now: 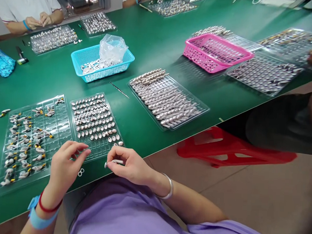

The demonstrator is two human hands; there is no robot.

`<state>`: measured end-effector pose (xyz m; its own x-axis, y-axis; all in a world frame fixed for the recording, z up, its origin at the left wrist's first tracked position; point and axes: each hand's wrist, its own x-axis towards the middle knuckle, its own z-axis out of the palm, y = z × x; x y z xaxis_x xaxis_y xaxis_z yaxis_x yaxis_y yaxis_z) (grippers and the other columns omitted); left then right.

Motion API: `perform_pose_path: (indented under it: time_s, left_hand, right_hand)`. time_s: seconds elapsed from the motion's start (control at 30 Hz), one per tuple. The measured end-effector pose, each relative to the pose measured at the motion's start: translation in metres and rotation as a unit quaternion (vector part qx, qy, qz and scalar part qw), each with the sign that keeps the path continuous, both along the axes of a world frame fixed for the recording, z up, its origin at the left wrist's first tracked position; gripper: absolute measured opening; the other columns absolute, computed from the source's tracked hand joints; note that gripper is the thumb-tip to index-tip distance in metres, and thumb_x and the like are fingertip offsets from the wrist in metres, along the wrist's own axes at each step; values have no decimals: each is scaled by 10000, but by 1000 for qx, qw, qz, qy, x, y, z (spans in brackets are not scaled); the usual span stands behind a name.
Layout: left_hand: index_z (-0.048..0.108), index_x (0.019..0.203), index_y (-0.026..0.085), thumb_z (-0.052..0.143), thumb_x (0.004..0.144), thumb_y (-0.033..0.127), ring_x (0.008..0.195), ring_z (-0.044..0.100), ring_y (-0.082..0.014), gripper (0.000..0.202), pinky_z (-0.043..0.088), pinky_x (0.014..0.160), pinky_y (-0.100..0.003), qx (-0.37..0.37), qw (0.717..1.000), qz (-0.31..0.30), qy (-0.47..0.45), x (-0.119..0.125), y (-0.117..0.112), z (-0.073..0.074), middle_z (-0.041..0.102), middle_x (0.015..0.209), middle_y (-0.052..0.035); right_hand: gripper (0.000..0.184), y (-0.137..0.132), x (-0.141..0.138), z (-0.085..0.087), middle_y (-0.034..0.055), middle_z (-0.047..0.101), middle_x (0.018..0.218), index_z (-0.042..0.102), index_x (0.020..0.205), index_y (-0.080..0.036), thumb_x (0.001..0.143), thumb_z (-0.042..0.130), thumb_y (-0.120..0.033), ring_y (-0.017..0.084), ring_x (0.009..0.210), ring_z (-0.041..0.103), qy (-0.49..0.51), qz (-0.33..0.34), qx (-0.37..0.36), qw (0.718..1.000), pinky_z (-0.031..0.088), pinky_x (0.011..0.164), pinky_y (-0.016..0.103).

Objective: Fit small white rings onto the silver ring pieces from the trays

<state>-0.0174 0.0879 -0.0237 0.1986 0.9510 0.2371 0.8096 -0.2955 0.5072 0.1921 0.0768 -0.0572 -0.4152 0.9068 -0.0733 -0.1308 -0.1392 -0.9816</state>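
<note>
White stemmed thingy [118,161] sits pinched in the right hand [131,166], lower middle of frame, while the left hand [67,161] has its grip kinda loosely parted.

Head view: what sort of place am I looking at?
Probably a small-electronics assembly workshop: a long green worktable, clear compartmented trays filled with rows of white earbud-like parts, and another person's hands at the far side.
</note>
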Motion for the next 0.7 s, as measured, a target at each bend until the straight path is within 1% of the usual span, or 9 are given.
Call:
perform_pose_path:
  time_s: [0.07,0.17,0.27,0.37,0.47,0.53,0.6,0.67,0.7]
  left_hand:
    - [715,822,222,612,870,318,648,599,-158,149,462,619,-273,-1,999,24,41,2,17,-6,688,804,-23]
    - [718,835,221,612,855,326,717,605,-198,151,444,665,-301,5,997,33,67,10,31,-17,671,825,-42]
    - [703,834,211,584,853,304,720,592,-207,152,454,692,-317,6,997,28,74,16,37,-25,626,799,-41]
    - [669,802,208,561,848,267,738,596,-212,131,475,709,-325,11,997,25,67,17,36,-24,600,782,-36]
    - [632,797,216,556,853,249,801,640,-208,100,503,752,-318,21,999,20,44,17,24,-17,651,840,-42]
    - [606,806,218,553,866,235,816,680,-190,82,523,766,-298,23,999,12,23,18,8,-12,708,908,-42]
    - [586,809,219,563,868,212,802,713,-171,63,548,756,-276,20,1000,4,-3,19,-11,-10,743,939,-35]
    - [578,827,218,600,844,184,789,731,-164,44,574,742,-265,14,998,9,-61,20,-29,-11,753,937,-32]
    - [580,847,218,625,824,169,781,735,-161,70,587,730,-259,10,995,18,-100,20,-37,-12,753,934,-29]
  right_hand:
    - [84,2,4,-1,-11,569,713,575,737,-154,788,630,-192,86,625,477,-9,-6,14,1000,416,582,210]
    - [84,3,7,-2,-20,542,717,565,728,-155,792,618,-171,78,615,462,-19,-6,45,999,407,581,207]
    - [99,4,8,-3,-28,520,715,556,710,-157,790,615,-149,70,592,436,-32,2,71,997,386,564,206]
    - [107,5,8,-2,-24,520,710,559,703,-165,787,620,-140,82,605,442,-58,5,118,991,390,579,219]
    - [107,4,5,1,17,583,785,551,718,-180,793,604,-125,122,721,537,-65,-29,195,978,458,665,245]
    - [99,1,3,2,68,648,933,540,764,-188,806,587,-112,146,839,609,-43,-43,245,968,511,748,268]
    - [106,-3,0,3,111,668,1070,519,819,-196,827,569,-103,157,935,655,-22,-34,289,956,544,816,282]
    - [125,-8,-3,3,134,670,1124,493,850,-205,845,549,-93,169,1046,662,-21,-12,330,944,556,877,290]
    - [132,-9,-5,2,147,668,1140,482,856,-206,849,538,-86,177,1113,647,-25,-1,347,937,555,905,292]
